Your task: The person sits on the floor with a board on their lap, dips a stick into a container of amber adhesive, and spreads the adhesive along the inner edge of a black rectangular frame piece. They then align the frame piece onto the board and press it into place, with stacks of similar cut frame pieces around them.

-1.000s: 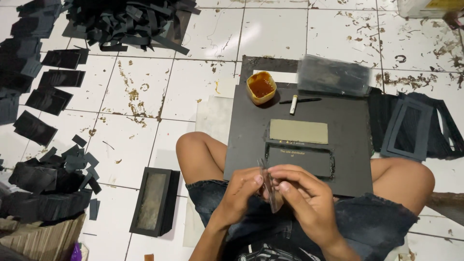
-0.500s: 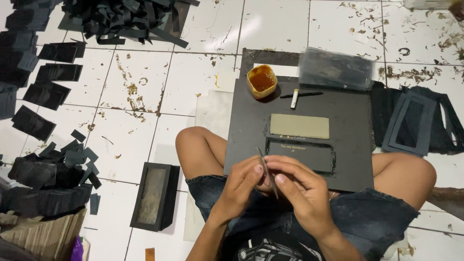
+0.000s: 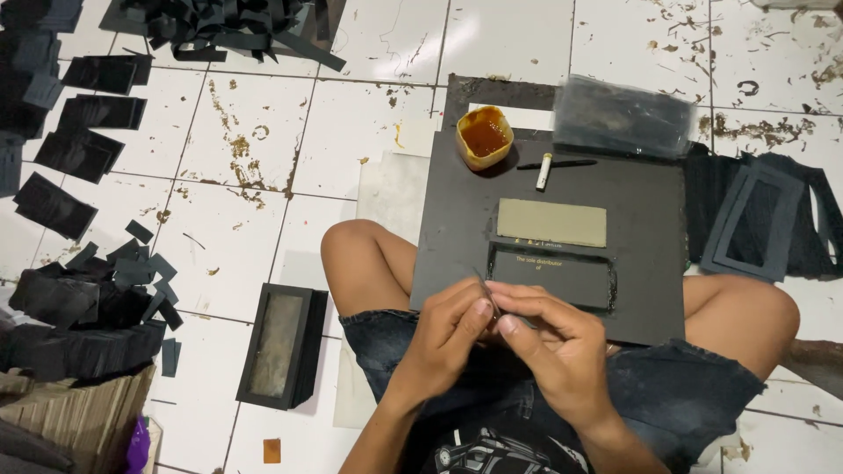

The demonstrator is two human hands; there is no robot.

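White floor tiles (image 3: 369,132), stained with brown smears and scraps, spread out all around you as you sit cross-legged with a black board (image 3: 650,219) resting across your knees. Your left hand (image 3: 443,338) and right hand (image 3: 549,347) meet just above your lap at the near edge of that board. Both are closed in a pinch on a thin dark strip (image 3: 485,291), thumb and fingertips pressed together on it from either side, with its narrow end poking up past your left fingers toward the board. It is too slim to say what it is made of.

On the board, just beyond your hands, lies a black rectangular frame (image 3: 551,277), and touching its far side a flat grey-green card (image 3: 551,222). Farther up the board sits a small yellow cup (image 3: 484,137) of brown glue, with a brush (image 3: 555,165) lying just beside it. A clear plastic bag (image 3: 622,116) rests at the board's far right corner.

To your right, on the floor, flat black frames (image 3: 762,219) are stacked. To your left, beside your knee, stands a black box (image 3: 283,344) with a grey inside, and farther left are heaps of black pieces (image 3: 79,307). A pile of black strips (image 3: 219,26) lies at the far edge.
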